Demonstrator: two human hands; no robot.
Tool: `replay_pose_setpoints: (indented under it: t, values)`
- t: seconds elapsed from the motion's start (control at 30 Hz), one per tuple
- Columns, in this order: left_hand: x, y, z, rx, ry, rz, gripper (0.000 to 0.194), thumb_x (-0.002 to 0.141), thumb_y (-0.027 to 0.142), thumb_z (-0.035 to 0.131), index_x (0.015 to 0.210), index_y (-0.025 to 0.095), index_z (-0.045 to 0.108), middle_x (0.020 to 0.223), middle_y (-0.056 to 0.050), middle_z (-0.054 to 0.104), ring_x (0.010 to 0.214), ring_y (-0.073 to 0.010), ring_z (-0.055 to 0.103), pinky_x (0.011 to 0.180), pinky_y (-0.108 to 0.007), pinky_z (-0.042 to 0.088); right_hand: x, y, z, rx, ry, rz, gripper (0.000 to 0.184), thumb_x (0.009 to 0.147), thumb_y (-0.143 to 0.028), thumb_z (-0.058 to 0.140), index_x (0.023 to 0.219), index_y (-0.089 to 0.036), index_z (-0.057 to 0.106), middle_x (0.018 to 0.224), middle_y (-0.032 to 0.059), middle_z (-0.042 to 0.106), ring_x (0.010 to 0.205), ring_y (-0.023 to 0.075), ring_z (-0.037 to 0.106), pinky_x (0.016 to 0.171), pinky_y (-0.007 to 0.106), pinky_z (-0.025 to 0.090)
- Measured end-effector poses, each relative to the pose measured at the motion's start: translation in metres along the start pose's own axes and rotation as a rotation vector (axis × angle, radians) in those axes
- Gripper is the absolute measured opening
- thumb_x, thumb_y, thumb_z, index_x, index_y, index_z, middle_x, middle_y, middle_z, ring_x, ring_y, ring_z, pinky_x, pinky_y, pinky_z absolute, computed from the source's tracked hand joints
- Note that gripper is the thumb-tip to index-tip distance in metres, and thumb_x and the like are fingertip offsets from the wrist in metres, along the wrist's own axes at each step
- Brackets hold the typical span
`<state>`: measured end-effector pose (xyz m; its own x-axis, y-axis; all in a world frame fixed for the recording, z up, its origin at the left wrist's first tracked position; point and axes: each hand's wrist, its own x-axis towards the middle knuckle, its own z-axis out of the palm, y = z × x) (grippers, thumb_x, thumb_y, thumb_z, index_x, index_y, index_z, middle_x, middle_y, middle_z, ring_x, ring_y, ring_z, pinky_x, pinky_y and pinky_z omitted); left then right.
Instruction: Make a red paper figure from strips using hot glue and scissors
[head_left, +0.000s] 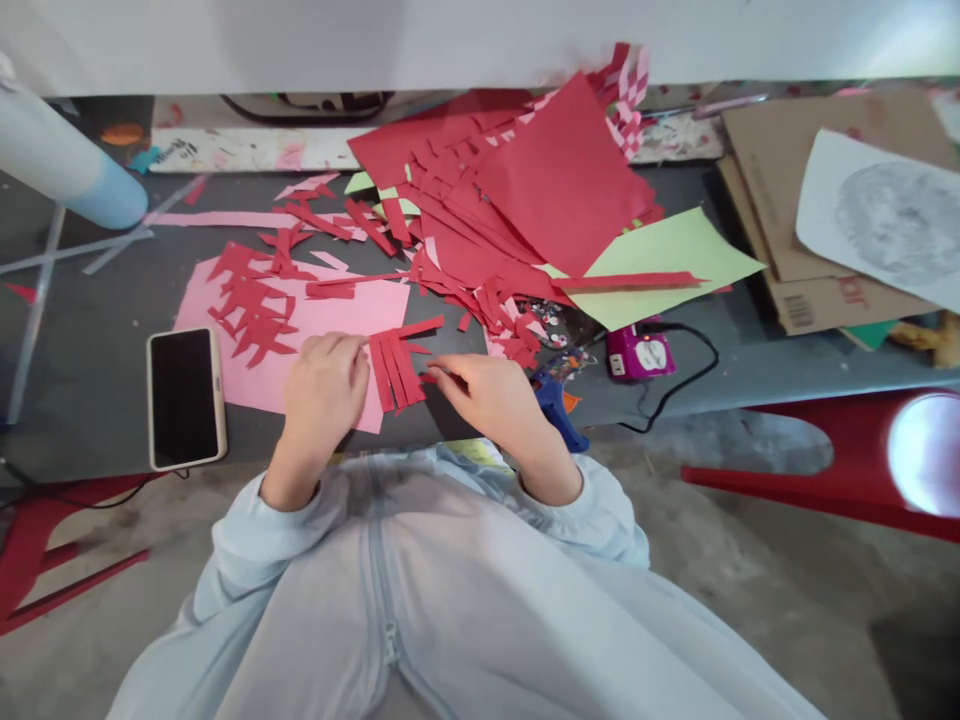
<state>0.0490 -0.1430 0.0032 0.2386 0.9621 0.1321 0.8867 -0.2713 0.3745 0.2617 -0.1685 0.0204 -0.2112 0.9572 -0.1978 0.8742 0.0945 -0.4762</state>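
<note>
A small bundle of red paper strips (396,370), several side by side with one crossing at the top, lies on a pink paper sheet (330,300). My left hand (326,385) has its fingers curled at the left edge of these strips, with the fingertips partly hidden. On the other side, my right hand (491,395) pinches a strip end between thumb and forefinger. Cut red paper pieces (255,305) with pointed ends sit on the pink sheet, beyond my left hand. A blue-handled tool (561,410) lies beside my right wrist.
A phone (185,398) lies at the left, below a white and blue cylinder (82,160). Red sheets (566,175) and scraps are heaped at the back over a light green sheet (675,260). A purple box (640,352) with a black cord and cardboard (810,200) are at right.
</note>
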Motion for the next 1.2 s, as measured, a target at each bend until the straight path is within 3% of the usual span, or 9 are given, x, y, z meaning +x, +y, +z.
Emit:
replay_pose_setpoints:
  t: [0.13,0.27,0.4,0.63,0.73,1.03,1.2]
  values:
    - [0.024,-0.013,-0.009,0.066,0.051,-0.075,0.029,0.093,0.026,0.044,0.104,0.021,0.071,0.106,-0.01,0.074,0.102,-0.0282,0.063,0.094,-0.044,0.048,-0.002,0.0,0.0,0.033,0.019,-0.02,0.03,0.099,-0.031,0.048,0.106,-0.021,0.077,0.106,0.0086,0.081,0.095,0.0264,0.074,0.073,0.033,0.047]
    - [0.042,-0.02,-0.013,0.055,0.02,-0.101,0.027,0.092,0.028,0.047,0.101,0.021,0.071,0.101,-0.011,0.074,0.096,-0.0283,0.065,0.091,-0.043,0.049,-0.002,0.001,0.001,0.042,0.037,-0.045,0.031,0.1,-0.032,0.048,0.103,-0.02,0.077,0.105,0.0089,0.081,0.093,0.0268,0.075,0.073,0.034,0.047]
    - [0.054,-0.019,-0.013,0.076,-0.04,-0.117,0.026,0.09,0.026,0.05,0.101,0.017,0.071,0.105,-0.014,0.073,0.103,-0.0314,0.065,0.094,-0.046,0.049,-0.003,0.003,0.001,0.052,0.063,-0.064,0.031,0.099,-0.03,0.047,0.105,-0.02,0.077,0.106,0.0081,0.081,0.094,0.0276,0.076,0.074,0.035,0.049]
    - [0.083,-0.006,0.005,0.101,-0.199,0.053,0.029,0.089,0.021,0.046,0.095,0.014,0.073,0.099,-0.016,0.073,0.101,-0.0316,0.065,0.097,-0.047,0.048,-0.003,0.001,-0.002,0.051,0.072,-0.064,0.032,0.099,-0.03,0.048,0.106,-0.019,0.077,0.105,0.0095,0.081,0.095,0.0279,0.076,0.077,0.035,0.051]
    - [0.098,-0.001,0.018,0.116,-0.221,0.155,0.032,0.091,0.022,0.045,0.105,0.012,0.072,0.11,-0.016,0.071,0.105,-0.0314,0.063,0.101,-0.047,0.047,-0.004,0.002,-0.002,0.06,0.085,-0.073,0.032,0.099,-0.029,0.047,0.105,-0.019,0.077,0.107,0.0099,0.081,0.097,0.0273,0.076,0.079,0.034,0.051]
    - [0.117,0.009,0.027,0.231,-0.242,0.132,0.042,0.091,0.013,0.044,0.124,0.008,0.068,0.149,-0.019,0.051,0.14,-0.0372,0.041,0.106,-0.05,0.047,-0.004,0.007,-0.003,0.088,0.09,-0.078,0.027,0.098,-0.028,0.051,0.104,-0.02,0.077,0.103,0.0061,0.082,0.091,0.0247,0.077,0.076,0.032,0.051]
    - [0.12,0.007,0.031,0.23,-0.235,0.145,0.043,0.092,0.011,0.04,0.125,0.007,0.066,0.152,-0.019,0.05,0.143,-0.037,0.039,0.109,-0.053,0.045,-0.004,0.008,-0.004,0.076,0.078,-0.08,0.027,0.098,-0.027,0.051,0.102,-0.02,0.076,0.098,0.0055,0.082,0.086,0.0233,0.076,0.071,0.031,0.047]
